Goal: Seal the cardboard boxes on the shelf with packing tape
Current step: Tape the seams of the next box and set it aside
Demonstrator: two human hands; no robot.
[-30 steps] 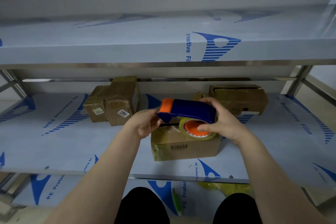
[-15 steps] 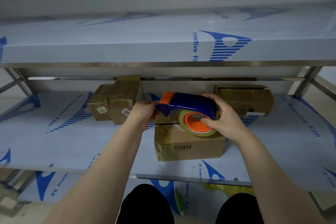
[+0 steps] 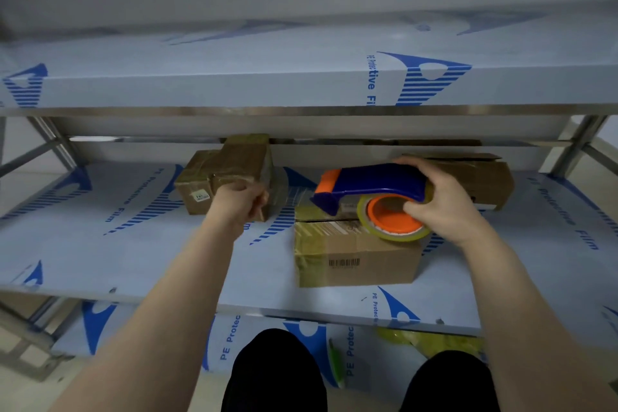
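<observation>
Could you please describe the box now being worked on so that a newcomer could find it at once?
Find the middle shelf covered in pale blue film. The cardboard box stands alone nearest its front edge, beneath the blue and orange tape dispenser held by the right hand. Unlike the boxes behind, it shows a barcode in front.

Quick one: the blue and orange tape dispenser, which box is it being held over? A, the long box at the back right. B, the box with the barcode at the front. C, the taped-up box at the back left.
B: the right hand grips the tape dispenser directly over the barcode box, while the left hand seems to pinch a clear tape strip off to the left.
</observation>
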